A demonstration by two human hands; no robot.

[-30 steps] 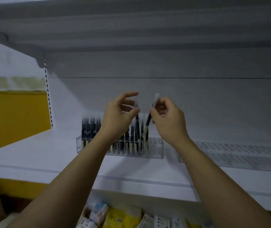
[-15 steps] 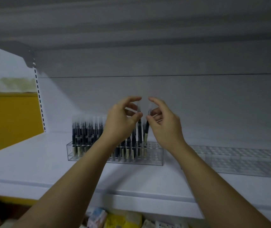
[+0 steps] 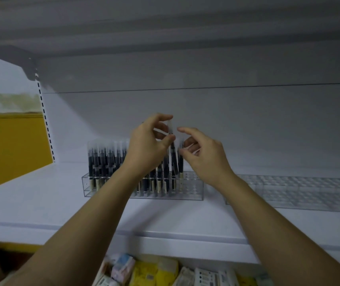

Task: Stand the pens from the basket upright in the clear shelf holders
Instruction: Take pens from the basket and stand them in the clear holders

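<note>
Right hand (image 3: 204, 159) has lowered its pen (image 3: 181, 162) into the holder (image 3: 191, 188).

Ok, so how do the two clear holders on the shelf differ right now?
The left holder is mostly filled with upright dark pens; the right holder shows none. The left hand, pinching a pen, and the right hand are at the left holder; neither is at the right holder. Both are clear, gridded, on one white shelf.

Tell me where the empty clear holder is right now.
In the head view, the empty clear holder lies on the right part of the white shelf, just right of the part-filled holder with a small gap between them.
</note>
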